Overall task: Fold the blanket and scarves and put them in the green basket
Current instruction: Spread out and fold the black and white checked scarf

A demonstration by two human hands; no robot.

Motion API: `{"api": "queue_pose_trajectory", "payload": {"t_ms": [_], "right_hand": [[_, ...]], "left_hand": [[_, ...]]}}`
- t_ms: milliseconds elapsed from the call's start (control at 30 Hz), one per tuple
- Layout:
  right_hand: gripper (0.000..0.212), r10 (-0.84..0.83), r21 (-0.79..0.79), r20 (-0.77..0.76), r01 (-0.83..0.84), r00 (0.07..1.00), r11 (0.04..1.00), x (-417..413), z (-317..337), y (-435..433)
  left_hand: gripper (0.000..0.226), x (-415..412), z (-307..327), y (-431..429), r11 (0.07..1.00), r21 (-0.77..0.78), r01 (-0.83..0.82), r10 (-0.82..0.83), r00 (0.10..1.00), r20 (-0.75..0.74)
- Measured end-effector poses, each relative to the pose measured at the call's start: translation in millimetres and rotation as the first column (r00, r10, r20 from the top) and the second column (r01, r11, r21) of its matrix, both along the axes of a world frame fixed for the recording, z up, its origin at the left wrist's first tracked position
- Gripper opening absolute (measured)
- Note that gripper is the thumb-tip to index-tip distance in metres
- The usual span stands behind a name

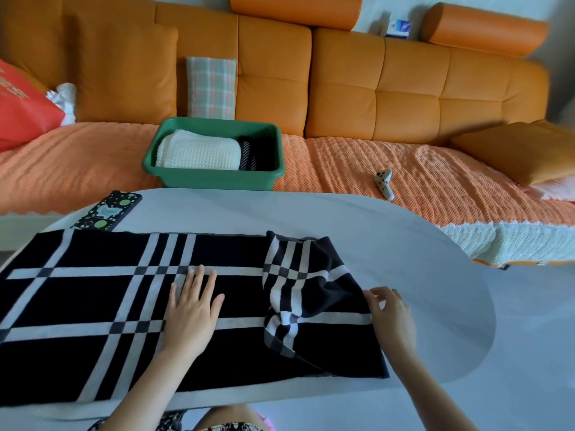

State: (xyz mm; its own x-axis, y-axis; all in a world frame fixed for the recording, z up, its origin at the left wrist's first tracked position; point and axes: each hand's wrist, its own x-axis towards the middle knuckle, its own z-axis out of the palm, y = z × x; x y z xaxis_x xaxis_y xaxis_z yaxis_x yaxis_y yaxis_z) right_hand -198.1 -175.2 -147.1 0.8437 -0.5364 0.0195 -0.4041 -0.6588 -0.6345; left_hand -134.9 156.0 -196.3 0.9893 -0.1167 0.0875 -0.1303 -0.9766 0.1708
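- The black scarf [93, 300] with white crossing stripes lies spread along the near side of the table [404, 244], and its right end is turned back over itself in a loose, rumpled fold.
- Your left hand [193, 309] rests flat on the middle of the scarf, fingers straight and slightly spread.
- Your right hand [392, 312] pinches the edge of the turned-back end with curled fingers.
- The green basket [214, 178] sits on the orange sofa [404, 88] just beyond the table and holds a folded cream blanket [199, 154] beside a dark striped scarf [249, 154].
- The table is white and oval, with a spotted phone [107, 214] at its far left edge.
- A grey controller [385, 184] lies on the sofa seat.
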Motion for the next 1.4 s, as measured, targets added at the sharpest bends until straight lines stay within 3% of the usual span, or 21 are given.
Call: {"api": "queue_pose_trajectory", "payload": {"t_ms": [133, 300, 333, 400, 467, 533, 600, 667, 767, 900, 967, 1067, 1200, 1300, 1400], "right_hand": [[0.037, 0.151, -0.086, 0.167, -0.138, 0.974, 0.987, -8, 17, 27], [0.076, 0.353, -0.227, 0.117, -0.321, 0.928, 0.919, 16, 27, 95], [0.074, 0.371, -0.280, 0.066, -0.340, 0.926, 0.898, 22, 23, 105], [0.047, 0.399, -0.377, -0.005, -0.372, 0.917, 0.848, 30, 9, 113], [0.018, 0.381, -0.398, 0.039, -0.335, 0.924, 0.854, 30, 6, 105], [0.012, 0.283, -0.243, 0.051, -0.263, 0.958, 0.934, 30, 15, 84], [0.008, 0.146, 0.017, 0.064, -0.148, 0.987, 0.989, 29, 29, 51], [0.004, 0.015, 0.159, 0.155, -0.040, 0.988, 0.986, 28, 42, 10], [0.006, -0.143, 0.244, 0.225, 0.087, 0.964, 0.966, 24, 51, -56], [0.023, -0.289, 0.429, 0.073, 0.232, 0.955, 0.873, 13, 34, -134], [0.030, -0.302, 0.338, 0.055, 0.266, 0.952, 0.903, 4, 23, -151], [0.024, -0.266, 0.182, 0.145, 0.239, 0.953, 0.954, -14, 22, -139], [0.017, 0.067, -0.076, 0.243, -0.050, 0.968, 0.996, -36, 13, -108], [0.034, 0.242, -0.108, 0.148, -0.227, 0.959, 0.968, -39, 10, -98], [0.037, 0.227, -0.049, 0.105, -0.223, 0.968, 0.973, -30, 9, -105]], "left_hand": [[0.073, 0, 6, -11, 0.998, -0.036, 0.048, -0.048, 0.999, 0.005], [0.075, -5, 5, -38, 0.986, -0.128, 0.110, -0.101, 0.992, 0.073], [0.077, -7, 4, -43, 0.984, -0.127, 0.123, -0.115, 0.991, 0.073], [0.077, -11, 2, -49, 0.986, -0.090, 0.140, -0.135, 0.989, 0.067], [0.070, -14, 2, -49, 0.988, -0.040, 0.148, -0.146, 0.988, 0.047], [0.066, -16, 4, -48, 0.989, -0.012, 0.146, -0.146, 0.989, 0.036], [0.065, -16, 2, -48, 0.990, 0.004, 0.144, -0.144, 0.989, 0.036], [0.066, -15, -1, -47, 0.990, 0.016, 0.142, -0.143, 0.989, 0.049], [0.068, -13, -4, -48, 0.991, -0.005, 0.135, -0.135, 0.990, 0.042], [0.072, -13, -7, -48, 0.991, -0.020, 0.135, -0.133, 0.989, 0.062], [0.073, -13, -6, -48, 0.991, -0.019, 0.132, -0.131, 0.991, 0.039], [0.075, -12, -4, -50, 0.990, -0.039, 0.133, -0.133, 0.991, -0.005], [0.068, -17, 5, -69, 0.972, -0.169, 0.162, -0.163, 0.987, 0.011], [0.074, -31, 19, -98, 0.914, -0.312, 0.259, -0.255, 0.966, 0.054], [0.072, -49, 31, -132, 0.845, -0.411, 0.341, -0.326, 0.939, 0.108]]}}
